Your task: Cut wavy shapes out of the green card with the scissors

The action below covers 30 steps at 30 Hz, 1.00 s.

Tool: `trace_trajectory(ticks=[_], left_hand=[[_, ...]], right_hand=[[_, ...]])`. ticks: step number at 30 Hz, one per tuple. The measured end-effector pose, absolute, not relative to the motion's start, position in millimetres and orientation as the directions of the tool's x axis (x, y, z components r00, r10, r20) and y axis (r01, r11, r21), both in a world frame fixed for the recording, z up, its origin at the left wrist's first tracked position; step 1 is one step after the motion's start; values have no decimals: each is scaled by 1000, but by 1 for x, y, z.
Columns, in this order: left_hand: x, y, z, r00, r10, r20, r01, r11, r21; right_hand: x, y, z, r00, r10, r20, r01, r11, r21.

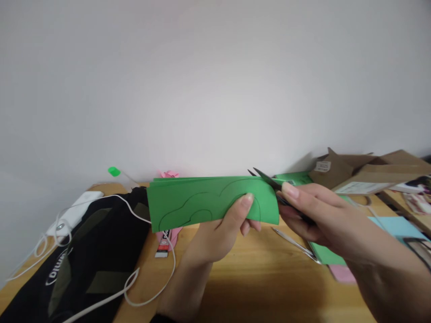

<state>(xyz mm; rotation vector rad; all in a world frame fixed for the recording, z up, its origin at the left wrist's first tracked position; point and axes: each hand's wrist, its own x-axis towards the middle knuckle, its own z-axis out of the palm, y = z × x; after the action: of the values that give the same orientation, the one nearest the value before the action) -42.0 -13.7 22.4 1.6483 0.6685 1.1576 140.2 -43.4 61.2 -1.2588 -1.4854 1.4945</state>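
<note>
left grip (222,233) tight on paper (188,199)

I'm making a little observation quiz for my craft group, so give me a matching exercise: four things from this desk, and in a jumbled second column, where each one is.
Column one:
1. Green paper
2. Scissors
3. White cable
4. Cardboard box

Column two:
A. Near the wall, on the right side of the view
B. Gripped in the right hand
C. Lying partly across the black fabric
D. Held in the left hand, curved outlines drawn on it

Right pairs: 1-D, 2-B, 3-C, 4-A.
</note>
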Motion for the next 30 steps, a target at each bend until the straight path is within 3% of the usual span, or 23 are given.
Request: trace_trajectory(ticks=[7, 17, 30], left_hand=[[-41, -12, 21, 431, 820, 376, -140, -351, 926], [-43, -14, 21, 417, 838, 352, -45, -368, 929], [-41, -12, 23, 376, 844, 384, -112, -370, 922]], right_hand=[[140, -43, 63, -309, 936, -172, 209, -110, -972], [134, -44, 69, -315, 933, -174, 154, -130, -979], [144, -48, 67, -330, 929, -170, 200, -108, -974]])
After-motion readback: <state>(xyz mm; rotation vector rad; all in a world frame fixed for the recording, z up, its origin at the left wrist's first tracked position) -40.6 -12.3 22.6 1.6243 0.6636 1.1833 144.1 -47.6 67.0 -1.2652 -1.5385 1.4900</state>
